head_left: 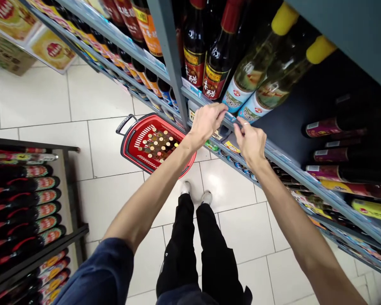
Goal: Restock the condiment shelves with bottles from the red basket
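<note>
Both hands (left hand (206, 122), right hand (251, 142)) pinch shelf edge strip (231, 117).

You can't really read the small blue price tag (230, 117) on the grey metal shelf rail (282, 159), your left hand (206, 123) and right hand (250, 142) cover most of it. The dark glass red-capped bottles (220, 55) get cut off up top, and your forearm hides part of the red plastic basket (155, 144).
</note>
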A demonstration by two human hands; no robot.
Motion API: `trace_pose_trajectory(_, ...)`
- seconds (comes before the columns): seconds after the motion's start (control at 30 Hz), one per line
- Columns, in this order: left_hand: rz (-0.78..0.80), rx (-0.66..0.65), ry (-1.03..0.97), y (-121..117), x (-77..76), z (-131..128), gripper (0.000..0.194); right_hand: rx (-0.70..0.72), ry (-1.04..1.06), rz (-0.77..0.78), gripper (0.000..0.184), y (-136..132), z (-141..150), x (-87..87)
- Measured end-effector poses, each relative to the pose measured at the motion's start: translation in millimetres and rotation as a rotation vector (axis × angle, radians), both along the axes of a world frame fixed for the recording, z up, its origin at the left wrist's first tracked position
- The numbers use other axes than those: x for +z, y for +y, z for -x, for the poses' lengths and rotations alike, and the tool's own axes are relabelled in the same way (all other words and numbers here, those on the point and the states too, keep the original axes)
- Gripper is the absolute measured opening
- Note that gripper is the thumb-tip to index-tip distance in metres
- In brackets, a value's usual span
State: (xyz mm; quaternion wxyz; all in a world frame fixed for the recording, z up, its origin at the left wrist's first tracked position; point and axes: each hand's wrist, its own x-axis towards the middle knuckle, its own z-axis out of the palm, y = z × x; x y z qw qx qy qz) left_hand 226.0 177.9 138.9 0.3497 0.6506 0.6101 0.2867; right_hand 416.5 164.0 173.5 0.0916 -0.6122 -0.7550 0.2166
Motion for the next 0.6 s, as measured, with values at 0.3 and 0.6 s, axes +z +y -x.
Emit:
trace_pose_trajectory(0.3,0.054,-0.055,0.038,8.6,-2.1,4.0,0.026,-0.087,0.023,-0.058,0.048,7.0,17.9,-18.5)
trace_pose_trajectory(0.6,0.233,0.266,-0.244,-99.2,-35.0,21.3,0.029,-0.267,0.085,-0.072,0.048,-53.2,-16.4,-11.5)
